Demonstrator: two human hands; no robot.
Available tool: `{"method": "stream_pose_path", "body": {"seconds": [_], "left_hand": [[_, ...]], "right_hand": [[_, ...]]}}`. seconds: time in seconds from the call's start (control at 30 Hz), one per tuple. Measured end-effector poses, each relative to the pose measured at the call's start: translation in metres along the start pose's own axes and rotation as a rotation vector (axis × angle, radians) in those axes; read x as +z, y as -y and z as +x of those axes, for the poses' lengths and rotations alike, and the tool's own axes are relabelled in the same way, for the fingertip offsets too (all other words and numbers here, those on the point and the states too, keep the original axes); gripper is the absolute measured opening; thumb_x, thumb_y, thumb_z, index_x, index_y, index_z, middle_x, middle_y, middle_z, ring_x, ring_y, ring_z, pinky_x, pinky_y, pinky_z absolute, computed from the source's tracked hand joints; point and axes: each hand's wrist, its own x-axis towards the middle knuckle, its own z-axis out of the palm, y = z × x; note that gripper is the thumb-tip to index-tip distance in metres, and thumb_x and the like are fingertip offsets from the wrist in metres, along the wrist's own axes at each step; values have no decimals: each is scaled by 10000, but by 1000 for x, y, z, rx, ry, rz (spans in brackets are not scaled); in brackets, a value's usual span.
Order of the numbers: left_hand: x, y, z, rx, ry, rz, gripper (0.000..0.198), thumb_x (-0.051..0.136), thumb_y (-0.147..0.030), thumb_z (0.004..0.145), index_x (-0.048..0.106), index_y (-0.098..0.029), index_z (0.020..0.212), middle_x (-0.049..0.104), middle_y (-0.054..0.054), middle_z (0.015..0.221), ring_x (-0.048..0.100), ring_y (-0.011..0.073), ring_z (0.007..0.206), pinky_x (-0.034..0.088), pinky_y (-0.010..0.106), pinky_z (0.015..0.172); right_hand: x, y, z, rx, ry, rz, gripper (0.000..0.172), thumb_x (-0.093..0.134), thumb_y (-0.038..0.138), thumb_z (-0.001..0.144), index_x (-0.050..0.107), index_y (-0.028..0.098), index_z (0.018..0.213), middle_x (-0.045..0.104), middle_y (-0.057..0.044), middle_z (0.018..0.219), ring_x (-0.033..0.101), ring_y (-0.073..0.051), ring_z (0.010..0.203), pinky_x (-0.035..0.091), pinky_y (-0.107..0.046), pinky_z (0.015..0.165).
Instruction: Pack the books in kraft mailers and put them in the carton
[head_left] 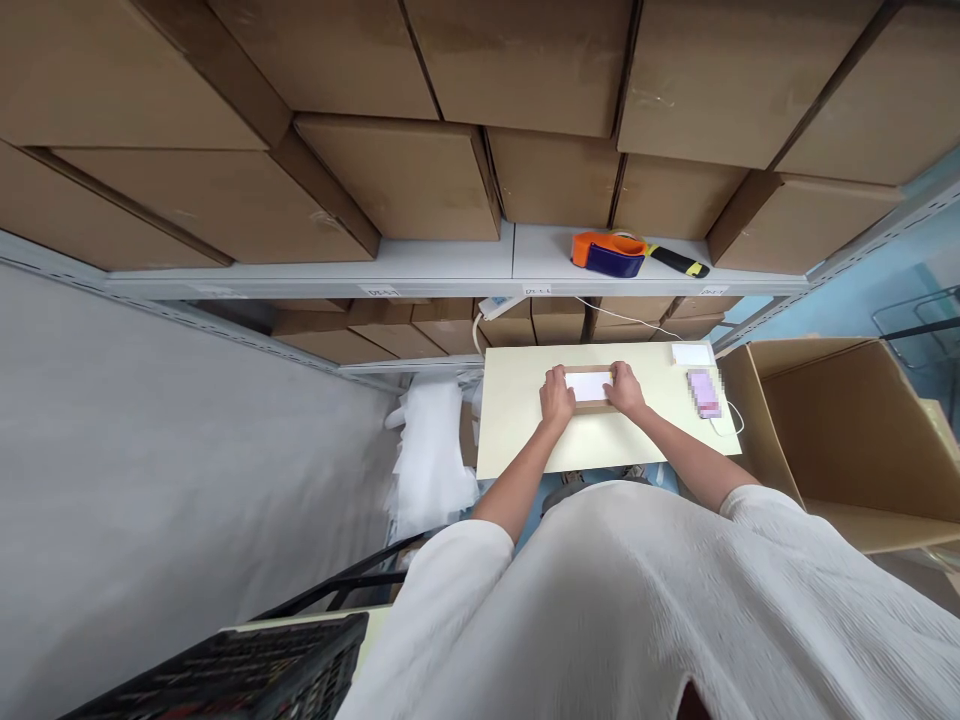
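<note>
A small brown cardboard box [589,406] lies on the pale yellow table [514,420] in front of me, with a white rectangle [588,387] on its upper face. At its left end, my left hand [557,397] grips the edge with fingers curled. My right hand [625,388] holds the opposite end, its thumb resting on the white surface. Whether that white part is a label or a separate piece cannot be made out. To the right of my right hand lie a blurred pinkish phone [703,394] with a white cable and a small white box [692,355].
Large cartons [555,175] fill the shelves ahead. An orange and blue tape dispenser [609,254] and a yellow-black cutter [677,262] lie on the shelf. White packing sheets [431,450] hang left of the table; an open carton [847,430] stands right. A black crate [247,670] is lower left.
</note>
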Motion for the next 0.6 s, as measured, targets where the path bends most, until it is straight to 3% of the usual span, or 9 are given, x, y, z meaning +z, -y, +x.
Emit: {"method": "stream_pose_path", "body": {"seconds": [0.1, 0.23, 0.3, 0.4, 0.6], "left_hand": [[-4, 7, -6, 220, 18, 134, 451, 563, -63, 984, 677, -209, 1396, 633, 189, 1566, 583, 361, 1475, 479, 529, 1202], [-8, 22, -19, 488, 157, 212, 581, 460, -138, 1053, 603, -196, 1612, 560, 160, 1721, 429, 316, 1665, 280, 553, 1386], [-9, 29, -25, 506, 198, 262, 645, 441, -258, 1096, 471, -168, 1733, 462, 163, 1796, 335, 323, 1722, 140, 586, 1434], [-7, 35, -31, 481, 234, 320, 775, 467, -398, 1099, 301, -152, 1815, 331, 170, 1856, 225, 352, 1762, -2, 638, 1438], [0, 36, -37, 382, 190, 297, 890, 539, -435, 1080, 193, -98, 1828, 175, 222, 1890, 82, 384, 1783, -60, 697, 1408]], "right_hand": [[-2, 2, -8, -36, 8, -141, 349, 609, 237, 952, 601, 222, 1300, 637, -162, 1348, 646, -318, 1096, 589, -467, 920], [-3, -1, -29, -321, 104, -284, 442, 486, 347, 1095, 630, 157, 1468, 596, -238, 1574, 562, -405, 1406, 492, -577, 1160], [-1, -7, -40, -445, 172, -338, 586, 458, 437, 1122, 544, 149, 1625, 493, -226, 1731, 444, -418, 1578, 393, -608, 1276], [2, -18, -50, -508, 237, -413, 767, 440, 513, 1122, 357, 114, 1772, 329, -209, 1849, 264, -396, 1721, 234, -606, 1384], [0, -33, -54, -426, 237, -461, 848, 405, 510, 1115, 236, 48, 1806, 214, -237, 1878, 171, -407, 1757, 96, -649, 1417]]}}
